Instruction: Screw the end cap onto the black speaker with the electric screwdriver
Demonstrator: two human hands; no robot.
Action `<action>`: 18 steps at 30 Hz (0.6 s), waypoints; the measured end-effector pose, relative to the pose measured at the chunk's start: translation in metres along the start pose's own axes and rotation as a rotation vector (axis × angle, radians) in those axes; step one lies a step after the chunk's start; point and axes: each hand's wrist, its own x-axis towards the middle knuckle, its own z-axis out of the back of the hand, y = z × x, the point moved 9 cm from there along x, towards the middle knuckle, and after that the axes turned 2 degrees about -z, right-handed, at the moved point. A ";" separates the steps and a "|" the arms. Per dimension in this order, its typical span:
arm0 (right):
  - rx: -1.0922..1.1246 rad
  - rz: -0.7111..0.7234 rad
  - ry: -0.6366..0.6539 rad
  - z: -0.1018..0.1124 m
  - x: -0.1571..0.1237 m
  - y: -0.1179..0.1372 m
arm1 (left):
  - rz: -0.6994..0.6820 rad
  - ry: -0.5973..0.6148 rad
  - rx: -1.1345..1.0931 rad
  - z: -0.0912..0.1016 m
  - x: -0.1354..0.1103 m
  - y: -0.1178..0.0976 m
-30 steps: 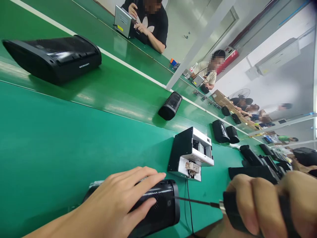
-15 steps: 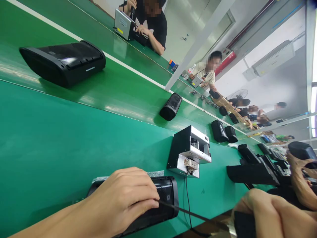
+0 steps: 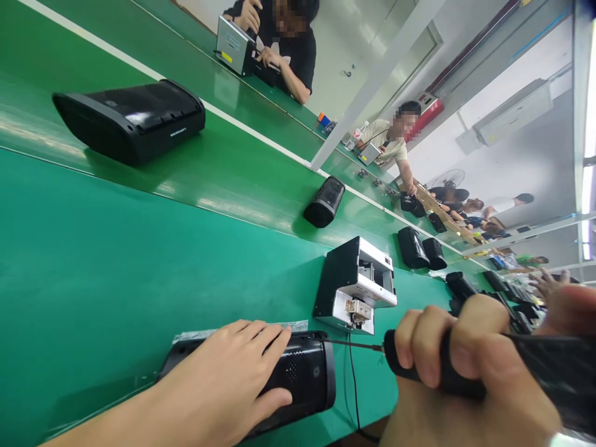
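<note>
Apparently black, perforated speaker (image 3: 298,375).

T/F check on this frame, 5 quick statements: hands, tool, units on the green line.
1. The left hand lies flat on top of the black speaker. True.
2. The right hand is empty. False: it is closed around a black screwdriver.
3. The screwdriver's thin shaft points at the end of the black speaker. True.
4. The small box machine stands on the far side of the white line. False: it stands on the near green surface, just beyond the speaker.
5. A large black unit lies on the glossy belt further back. True.
</note>
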 end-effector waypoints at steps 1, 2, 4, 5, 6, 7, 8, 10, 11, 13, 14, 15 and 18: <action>0.022 0.016 0.028 -0.008 0.000 0.000 | 0.004 0.017 -0.002 -0.001 0.000 0.000; 0.047 0.028 0.064 -0.014 -0.001 -0.001 | 0.006 0.018 -0.003 -0.001 0.000 0.000; 0.070 0.038 0.100 -0.019 -0.003 -0.004 | 0.003 0.003 0.002 0.001 0.000 0.000; 0.074 0.038 0.104 -0.018 -0.003 -0.006 | -0.001 -0.011 0.004 0.001 0.000 -0.001; 0.079 0.034 0.108 -0.016 -0.004 -0.008 | -0.002 -0.028 0.009 0.002 0.000 -0.001; 0.080 0.028 0.106 -0.014 -0.004 -0.010 | 0.000 -0.043 0.016 0.003 -0.001 -0.001; 0.081 0.020 0.109 -0.013 -0.004 -0.011 | -0.001 -0.049 0.019 0.003 -0.001 -0.002; 0.076 0.009 0.107 -0.013 -0.004 -0.013 | -0.001 -0.045 0.018 0.003 0.000 -0.002; 0.073 0.002 0.106 -0.013 -0.005 -0.015 | 0.000 -0.039 0.013 0.003 0.000 -0.003; 0.071 0.000 0.118 -0.018 -0.008 -0.020 | -0.003 -0.034 -0.005 0.004 0.000 -0.003; 0.074 0.009 0.138 -0.021 -0.011 -0.024 | -0.007 -0.030 -0.015 0.004 0.000 -0.003; 0.081 0.018 0.167 -0.025 -0.016 -0.030 | -0.011 -0.029 -0.022 0.004 -0.001 -0.003; 0.115 0.039 0.226 -0.023 -0.032 -0.054 | 0.011 -0.045 -0.037 0.007 -0.002 -0.001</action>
